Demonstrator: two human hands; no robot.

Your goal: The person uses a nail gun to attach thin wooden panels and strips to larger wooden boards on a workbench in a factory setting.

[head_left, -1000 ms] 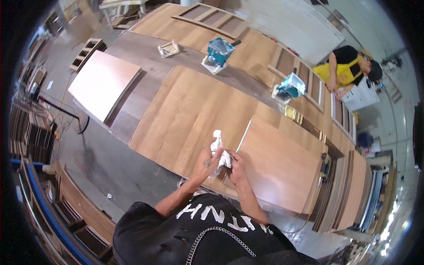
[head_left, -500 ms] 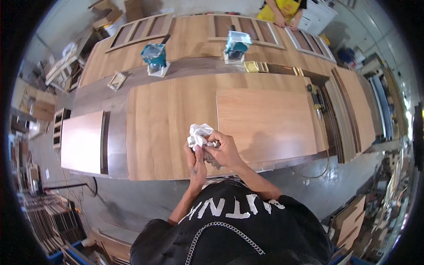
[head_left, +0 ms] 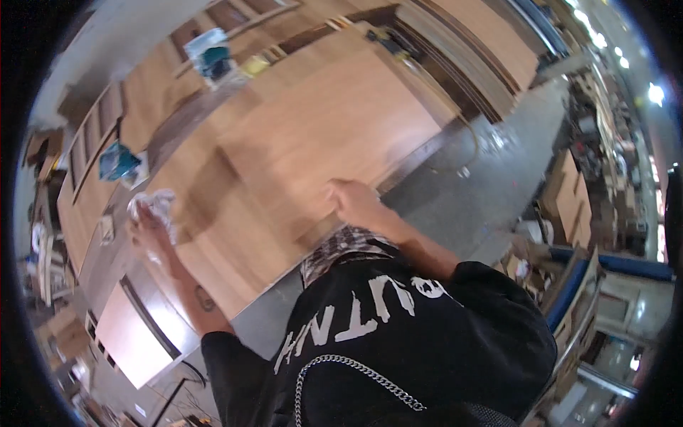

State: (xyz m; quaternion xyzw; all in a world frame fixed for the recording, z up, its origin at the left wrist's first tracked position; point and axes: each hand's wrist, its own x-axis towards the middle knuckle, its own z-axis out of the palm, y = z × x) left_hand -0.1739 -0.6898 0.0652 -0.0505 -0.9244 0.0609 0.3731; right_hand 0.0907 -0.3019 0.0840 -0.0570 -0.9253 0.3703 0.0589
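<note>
One crumpled white rag (head_left: 153,205), bunched in left hand (head_left: 146,229), fingers closing around it, pressing onto wood panel (head_left: 320,142) at far left. Looking soft, light, limp; best gripping as wad. Right hand (head_left: 356,201) resting loosely curled on near panel edge, holding nothing. Smooth tan veneer, flat boards; teal containers (head_left: 117,162) beyond.

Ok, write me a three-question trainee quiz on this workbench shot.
1. True or false: the left hand holds a crumpled white cloth.
2. What does the right hand rest on? A) wooden panel B) grey floor C) teal box
3. Fill in: both hands are over the ____ surface.

Key: 1 true; 2 A; 3 wooden.
</note>
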